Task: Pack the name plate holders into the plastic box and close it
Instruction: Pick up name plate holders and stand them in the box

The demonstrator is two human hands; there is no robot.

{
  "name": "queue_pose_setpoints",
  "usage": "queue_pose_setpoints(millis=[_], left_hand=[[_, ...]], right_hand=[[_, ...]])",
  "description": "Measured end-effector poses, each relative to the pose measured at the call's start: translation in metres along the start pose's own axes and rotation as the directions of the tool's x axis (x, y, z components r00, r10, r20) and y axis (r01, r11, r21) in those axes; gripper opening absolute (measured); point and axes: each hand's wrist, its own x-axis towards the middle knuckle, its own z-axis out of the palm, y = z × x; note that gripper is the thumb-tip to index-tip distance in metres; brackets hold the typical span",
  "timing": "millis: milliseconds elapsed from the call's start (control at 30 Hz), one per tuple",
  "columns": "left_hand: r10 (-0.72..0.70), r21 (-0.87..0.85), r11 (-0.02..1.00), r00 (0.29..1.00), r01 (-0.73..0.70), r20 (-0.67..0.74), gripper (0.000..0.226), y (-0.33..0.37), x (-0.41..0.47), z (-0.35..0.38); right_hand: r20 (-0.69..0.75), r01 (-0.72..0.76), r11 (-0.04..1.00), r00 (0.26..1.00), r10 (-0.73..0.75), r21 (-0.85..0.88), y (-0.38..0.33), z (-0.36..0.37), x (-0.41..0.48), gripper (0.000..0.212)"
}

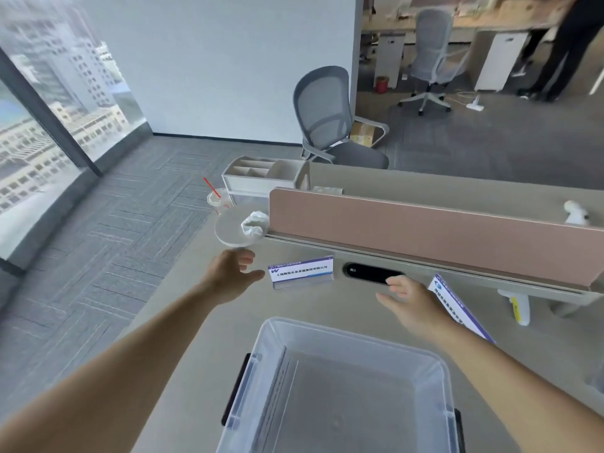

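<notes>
1. Head view: your plastic box (343,387) sits open on the desk (196,322) right in front of you, and as far as its clear walls show, nothing is packed in it. No lid can be seen.
2. One name plate holder (301,272) stands upright beyond the box, near the pink divider (425,230); your left hand (232,276) is just beside it, fingers spread, holding nothing.
3. A second name plate holder (457,305) lies tilted to the right, partly hidden behind your right hand (412,302), whose fingers are also loose and empty.
4. Judged from this, packing has not started: both holders remain to go in, then the closing.
</notes>
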Motion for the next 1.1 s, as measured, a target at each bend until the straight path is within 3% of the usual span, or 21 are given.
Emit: queue_pose_setpoints(millis=[267, 467, 633, 733, 867, 1100], left_hand=[[-0.216, -0.342, 0.902, 0.962, 0.263, 0.169, 0.050, -0.094, 0.112, 0.052], [-0.229, -0.432, 0.842, 0.939, 0.324, 0.257, 0.050, -0.140, 0.169, 0.115], [-0.143, -0.465, 0.855, 0.966, 0.230, 0.216, 0.033, -0.156, 0.200, 0.151], [-0.085, -0.484, 0.861, 0.983, 0.153, 0.160, 0.006, -0.161, 0.211, 0.165], [-0.055, -0.509, 0.852, 0.988, 0.123, 0.147, 0.020, -0.168, 0.218, 0.169], [-0.013, -0.525, 0.848, 0.993, 0.073, 0.117, 0.031, -0.139, 0.210, 0.129]], right_hand=[[0.011, -0.082, 0.994, 0.997, 0.082, 0.074, -0.007, 0.072, 0.111, 0.046], [0.031, -0.176, 0.971, 0.984, 0.173, 0.163, 0.009, 0.135, 0.191, 0.051], [-0.013, -0.191, 0.952, 0.980, 0.200, 0.241, 0.029, 0.174, 0.237, 0.056], [-0.054, -0.111, 0.948, 0.990, 0.133, 0.300, 0.036, 0.192, 0.251, 0.035], [-0.113, 0.005, 0.982, 0.994, 0.016, 0.188, 0.037, 0.202, 0.253, 0.007], [-0.129, 0.069, 0.981, 0.991, -0.046, 0.181, 0.002, 0.174, 0.220, 0.021]])
